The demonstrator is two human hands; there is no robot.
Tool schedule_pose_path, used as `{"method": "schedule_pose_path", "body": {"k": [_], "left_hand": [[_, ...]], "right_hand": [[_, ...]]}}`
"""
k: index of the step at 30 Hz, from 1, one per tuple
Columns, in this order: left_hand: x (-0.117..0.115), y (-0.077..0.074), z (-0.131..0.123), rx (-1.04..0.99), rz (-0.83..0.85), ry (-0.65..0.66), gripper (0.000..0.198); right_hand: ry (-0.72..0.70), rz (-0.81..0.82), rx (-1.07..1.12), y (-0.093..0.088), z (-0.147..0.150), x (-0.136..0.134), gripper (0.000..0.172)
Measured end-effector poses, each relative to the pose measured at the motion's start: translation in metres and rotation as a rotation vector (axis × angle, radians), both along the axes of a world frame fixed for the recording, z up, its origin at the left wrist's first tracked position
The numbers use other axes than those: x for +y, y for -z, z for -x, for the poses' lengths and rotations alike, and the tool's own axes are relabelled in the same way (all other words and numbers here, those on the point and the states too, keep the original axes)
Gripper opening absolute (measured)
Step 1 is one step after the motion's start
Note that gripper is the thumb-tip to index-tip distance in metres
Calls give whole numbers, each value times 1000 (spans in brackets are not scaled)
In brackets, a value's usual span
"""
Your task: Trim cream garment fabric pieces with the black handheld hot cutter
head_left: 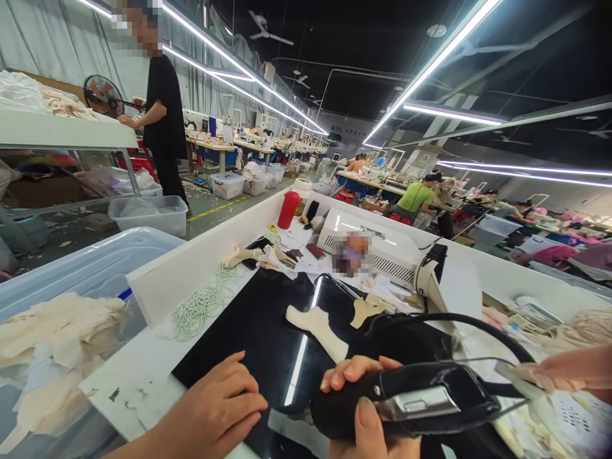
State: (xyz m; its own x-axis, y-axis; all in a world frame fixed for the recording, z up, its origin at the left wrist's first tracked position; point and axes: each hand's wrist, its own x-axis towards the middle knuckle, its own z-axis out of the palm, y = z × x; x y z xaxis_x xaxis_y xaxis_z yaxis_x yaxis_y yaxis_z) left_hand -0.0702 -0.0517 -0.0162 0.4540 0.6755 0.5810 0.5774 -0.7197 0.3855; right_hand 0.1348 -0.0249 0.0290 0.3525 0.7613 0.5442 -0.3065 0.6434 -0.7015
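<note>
My left hand [220, 405] hovers at the near left edge of a glossy black board [229, 331], fingers loosely bent, somewhat apart and holding nothing. My right hand [366, 430] is wrapped round a rounded black device [344, 401] with a silver metal plate [421, 401] on its side; I cannot make out its kind. A thick black cord [497, 331] loops out beyond it. Someone else's blurred hand [568, 373], seemingly not mine, reaches in from the right by the cord. A cream fabric piece [318, 325] lies on the board just beyond the device.
Pale green elastic cords [201, 306] lie left of the board. A white machine housing [396, 248] and a red thread cone [289, 210] stand behind. A blue plastic bin [157, 245] with cream scraps [57, 331] is at left. A person in black [165, 115] stands beyond.
</note>
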Motion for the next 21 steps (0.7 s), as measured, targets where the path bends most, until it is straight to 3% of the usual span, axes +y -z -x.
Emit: {"method": "schedule_pose_path", "body": {"k": [4, 7, 21], "left_hand": [[-5, 4, -6, -36, -107, 3, 20], [-6, 3, -9, 24, -125, 9, 14], [-5, 15, -10, 105, -163, -31, 15]], "right_hand": [[-5, 76, 29, -6, 17, -4, 33], [-13, 16, -12, -4, 22, -3, 33], [-71, -61, -7, 11, 13, 8, 34]]}}
